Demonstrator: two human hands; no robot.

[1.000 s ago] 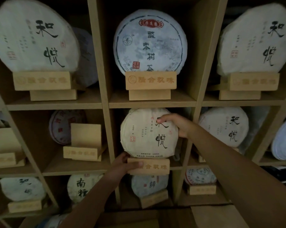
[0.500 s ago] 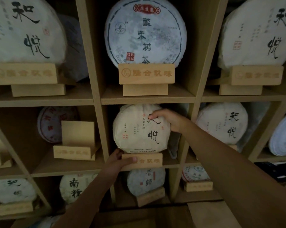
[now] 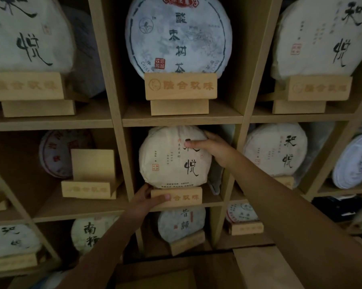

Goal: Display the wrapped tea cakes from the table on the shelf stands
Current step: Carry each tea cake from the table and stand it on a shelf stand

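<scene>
right hand (image 3: 216,150) gripped upper right edge of tea cake (image 3: 171,157) upright on stand (image 3: 177,197); left hand (image 3: 146,202) clamped the stand's left end, tight cubby.

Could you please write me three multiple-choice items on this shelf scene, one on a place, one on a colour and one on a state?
1. Where is the right hand?
A. on the upper right edge of the cream tea cake
B. on the floor
C. on the top shelf

2. What colour is the banner atop the blue-white tea cake?
A. green
B. red
C. yellow

3. What is on the wooden stand in the cubby left of the hands?
A. two cakes
B. one cake
C. nothing

Key: 1 A, its fingers curl over that rim; 2 B, the banner shows red; 3 C, its backrest stands bare, a cake only behind.
</scene>
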